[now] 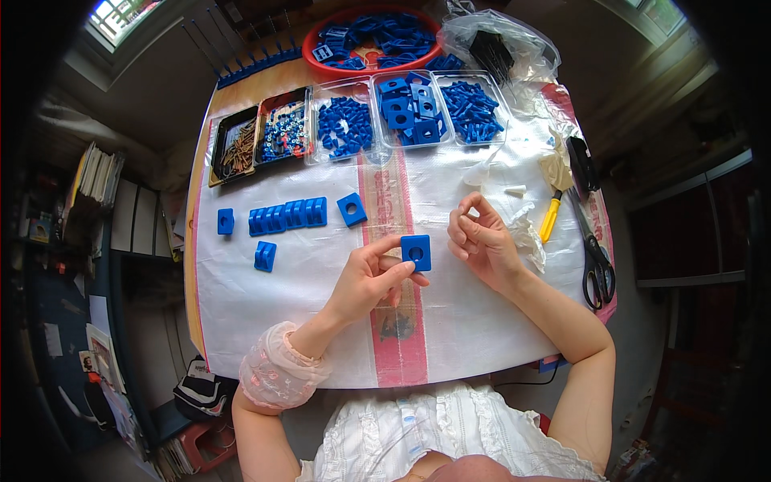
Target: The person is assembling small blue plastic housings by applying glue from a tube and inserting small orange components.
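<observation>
Near the middle of the table, my left hand [363, 283] grips a square blue plastic block [413, 242] with a round hole between thumb and fingers. To its right, apart from the block, my right hand [488, 243] is raised with curled fingers and the thumb drawn in. Anything small between those fingertips is too small to make out. Beyond my left hand lies a single blue block [356, 218] with a hole. A row of blue blocks [287, 217] stands farther left, with loose blue pieces [264, 256] beside it.
Along the back stand a black tray of screws [239, 151], a black tray of nuts [283, 128], and clear boxes of blue parts [345, 127]. Behind them sits a red basin [316, 67]. Black scissors [595, 265] and a yellow-handled tool [551, 218] lie on the right.
</observation>
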{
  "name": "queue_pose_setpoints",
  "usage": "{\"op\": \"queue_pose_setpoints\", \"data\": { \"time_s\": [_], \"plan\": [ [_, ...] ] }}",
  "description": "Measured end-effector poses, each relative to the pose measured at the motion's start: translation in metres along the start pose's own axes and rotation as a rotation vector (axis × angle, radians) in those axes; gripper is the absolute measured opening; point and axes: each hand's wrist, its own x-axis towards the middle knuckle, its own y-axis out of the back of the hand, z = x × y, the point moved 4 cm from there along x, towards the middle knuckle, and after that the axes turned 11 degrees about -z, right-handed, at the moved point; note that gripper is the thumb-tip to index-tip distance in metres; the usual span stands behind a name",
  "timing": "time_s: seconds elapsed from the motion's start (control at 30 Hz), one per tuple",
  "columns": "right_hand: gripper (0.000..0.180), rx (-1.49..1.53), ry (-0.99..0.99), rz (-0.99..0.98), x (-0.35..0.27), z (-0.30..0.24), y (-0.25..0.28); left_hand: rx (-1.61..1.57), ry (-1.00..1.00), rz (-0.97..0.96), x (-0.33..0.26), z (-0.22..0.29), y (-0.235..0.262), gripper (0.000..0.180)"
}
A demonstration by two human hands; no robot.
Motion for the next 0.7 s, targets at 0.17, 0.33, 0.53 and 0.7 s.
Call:
{"op": "queue_pose_setpoints", "data": {
  "time_s": [0.17,0.33,0.53,0.7],
  "plan": [
    [0.01,0.015,0.032,-0.013,0.001,0.001,0.0,0.004,-0.006,0.001,0.0,0.0,-0.001,0.036],
    [0.011,0.053,0.038,-0.046,0.001,0.002,0.005,0.003,-0.011,-0.002,0.0,-0.002,0.001,0.036],
    [0.009,0.065,0.036,-0.029,0.0,0.002,0.007,-0.003,-0.012,-0.001,0.0,-0.001,0.0,0.036],
    [0.01,0.055,0.019,-0.045,-0.002,0.004,0.011,-0.004,-0.003,-0.006,0.0,-0.002,0.0,0.037]
  ]
}}
